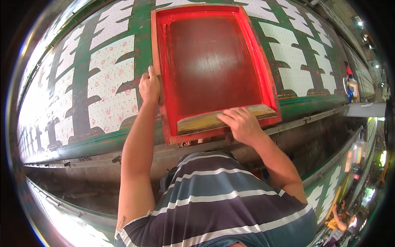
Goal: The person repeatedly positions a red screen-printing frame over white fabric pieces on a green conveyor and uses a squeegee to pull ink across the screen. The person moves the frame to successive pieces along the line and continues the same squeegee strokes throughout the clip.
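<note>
Red frame: rectangular, raised walls coated in glossy red, bare wood-like outer edges worn orange-brown; upper centre of the frame of view. Its mesh is flat, dark red-brown, with a pale sheen at mid-height. Long bar lies across the near end of the red frame, slightly aslant, right end higher; surface smeared yellow and grey.

Bench: green, scuffed, running across the upper half. Pale panels with small dots and reddish flower motifs lie flat at upper left; dotted white panels at upper right. Both sets have dark curved cut-out shapes along their edges.

Left hand: fingers curled in, one digit extended upward, closed against the red frame's left edge; underside of the grip hidden. Forearm nearly upright, rising from lower left, elbow almost straight.

Right hand: fingers bent together over the bar, clasping it right of its middle. Wrist angled toward upper left; forearm slants in from lower right, elbow bent outward.
</note>
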`<move>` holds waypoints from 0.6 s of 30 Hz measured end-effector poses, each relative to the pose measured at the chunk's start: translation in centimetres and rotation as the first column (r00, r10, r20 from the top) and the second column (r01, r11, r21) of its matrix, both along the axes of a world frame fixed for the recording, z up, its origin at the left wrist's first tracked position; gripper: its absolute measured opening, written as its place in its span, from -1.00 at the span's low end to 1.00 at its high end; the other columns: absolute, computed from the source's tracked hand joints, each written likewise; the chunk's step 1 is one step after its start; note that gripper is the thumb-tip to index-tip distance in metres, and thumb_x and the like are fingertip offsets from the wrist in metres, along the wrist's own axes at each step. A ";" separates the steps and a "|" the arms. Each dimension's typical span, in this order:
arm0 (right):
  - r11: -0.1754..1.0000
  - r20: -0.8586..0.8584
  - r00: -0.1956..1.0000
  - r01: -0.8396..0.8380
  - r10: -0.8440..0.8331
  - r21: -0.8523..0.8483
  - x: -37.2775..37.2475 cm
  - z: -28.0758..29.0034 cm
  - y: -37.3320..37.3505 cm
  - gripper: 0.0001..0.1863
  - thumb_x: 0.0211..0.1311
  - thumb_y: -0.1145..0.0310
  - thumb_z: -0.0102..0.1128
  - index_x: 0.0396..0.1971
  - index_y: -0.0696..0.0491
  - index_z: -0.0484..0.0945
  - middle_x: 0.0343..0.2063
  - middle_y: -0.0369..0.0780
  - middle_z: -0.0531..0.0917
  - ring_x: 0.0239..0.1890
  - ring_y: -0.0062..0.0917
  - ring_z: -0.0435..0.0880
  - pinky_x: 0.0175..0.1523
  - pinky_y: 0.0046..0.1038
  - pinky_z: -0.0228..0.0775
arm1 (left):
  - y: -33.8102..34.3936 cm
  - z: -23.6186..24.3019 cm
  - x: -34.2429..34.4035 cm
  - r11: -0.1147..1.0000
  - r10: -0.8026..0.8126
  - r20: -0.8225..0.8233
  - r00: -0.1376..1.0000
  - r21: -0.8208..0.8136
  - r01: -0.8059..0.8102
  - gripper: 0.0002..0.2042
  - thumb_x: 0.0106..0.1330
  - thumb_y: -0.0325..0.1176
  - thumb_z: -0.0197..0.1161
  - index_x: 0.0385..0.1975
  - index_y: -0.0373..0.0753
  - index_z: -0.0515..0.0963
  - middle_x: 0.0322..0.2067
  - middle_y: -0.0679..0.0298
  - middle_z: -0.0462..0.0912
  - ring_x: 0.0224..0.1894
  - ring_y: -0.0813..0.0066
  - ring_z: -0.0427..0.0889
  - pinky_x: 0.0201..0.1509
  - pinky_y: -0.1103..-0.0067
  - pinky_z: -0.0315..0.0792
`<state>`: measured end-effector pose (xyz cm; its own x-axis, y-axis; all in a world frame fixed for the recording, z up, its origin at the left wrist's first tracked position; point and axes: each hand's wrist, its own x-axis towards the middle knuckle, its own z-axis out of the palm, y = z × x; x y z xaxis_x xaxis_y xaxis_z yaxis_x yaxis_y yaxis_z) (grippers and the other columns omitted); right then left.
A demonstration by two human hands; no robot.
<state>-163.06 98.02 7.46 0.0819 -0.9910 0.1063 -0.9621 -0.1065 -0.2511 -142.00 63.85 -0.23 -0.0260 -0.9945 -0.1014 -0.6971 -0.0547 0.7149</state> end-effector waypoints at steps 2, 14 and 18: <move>0.986 -0.007 0.999 0.045 -0.044 0.163 0.1 0.8 -1.8 -0.57 0.26 0.48 0.28 0.12 -0.05 0.79 -0.02 -0.14 0.83 0.07 -0.15 0.82 0.21 -0.07 0.64 | 0.2 0.5 -0.1 0.999 -0.004 -0.012 1.000 0.032 0.004 -0.25 0.64 0.34 -0.03 -0.02 -0.37 0.74 0.06 -0.22 0.78 0.20 -0.26 0.71 0.32 0.04 0.51; 0.752 0.103 0.980 0.063 -0.172 0.656 -0.3 4.6 -5.6 -0.57 0.28 0.53 0.24 0.12 -0.01 0.80 -0.02 -0.04 0.85 0.08 0.00 0.80 0.18 -0.01 0.63 | 0.3 0.5 -0.1 0.999 -0.012 -0.049 0.999 0.053 0.014 -0.35 0.65 0.27 0.01 0.03 -0.27 0.74 0.08 -0.08 0.77 0.20 -0.16 0.72 0.32 0.05 0.54; 0.942 0.061 0.986 0.129 -0.155 0.310 2.1 2.5 -1.1 -0.59 0.23 0.55 0.26 0.06 -0.02 0.83 -0.06 -0.14 0.85 0.03 -0.15 0.83 0.11 -0.06 0.65 | 0.3 0.6 -0.1 0.999 -0.010 -0.051 0.999 0.049 0.013 -0.39 0.66 0.25 0.02 0.06 -0.23 0.74 0.11 -0.07 0.75 0.23 -0.15 0.71 0.35 0.05 0.53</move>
